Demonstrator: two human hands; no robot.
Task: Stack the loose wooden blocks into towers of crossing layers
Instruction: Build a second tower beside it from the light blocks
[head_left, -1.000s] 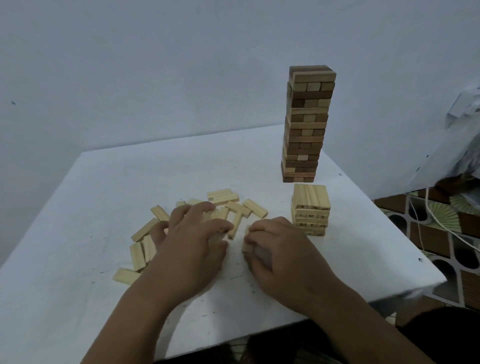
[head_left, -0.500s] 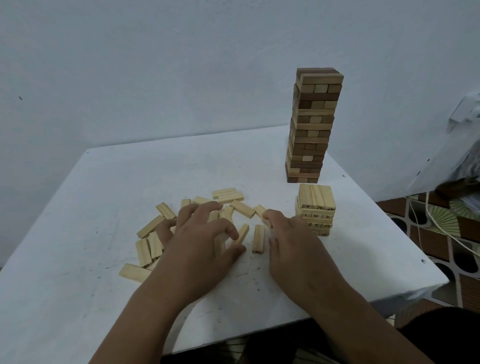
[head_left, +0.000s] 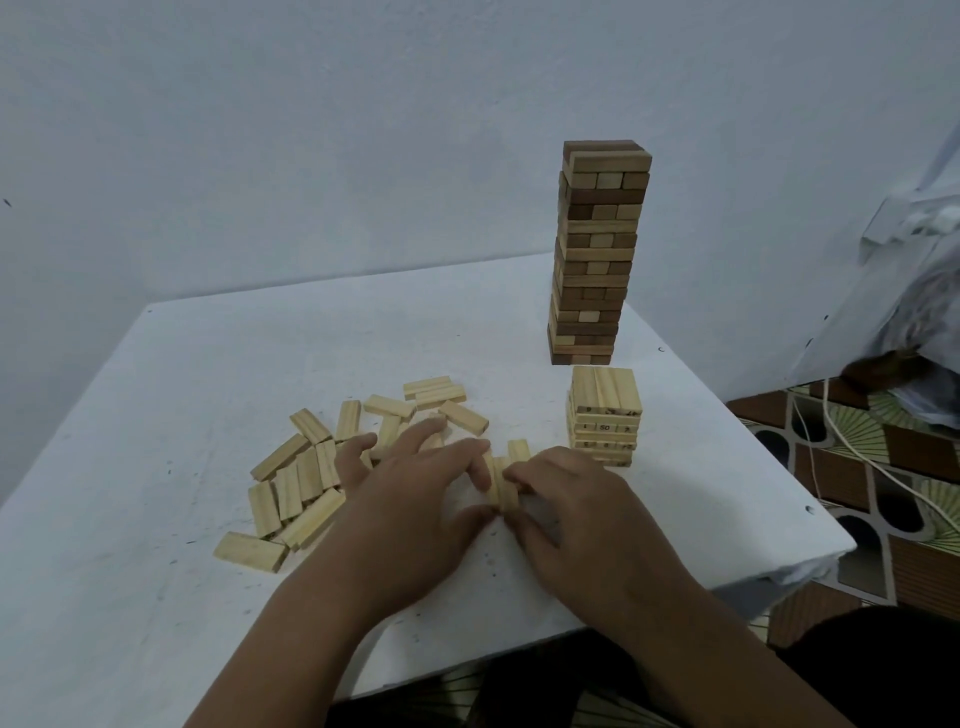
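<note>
Blocks (head_left: 503, 480) look light, stiff, smooth; both hands' fingers (head_left: 519, 475) pinch a few by their long sides

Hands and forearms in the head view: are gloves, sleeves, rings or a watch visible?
None show. The left hand and right hand are bare, with no gloves or rings visible. Both forearms are uncovered down to the frame's bottom edge, with no sleeve cuff, watch or band in view.

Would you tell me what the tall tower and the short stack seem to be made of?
Tall tower: apparently wood, matte, mixing dark brown and tan blocks, grain faintly visible. Short stack: pale, seemingly unfinished wood, grain lines on top, numbers printed on block ends.
</note>
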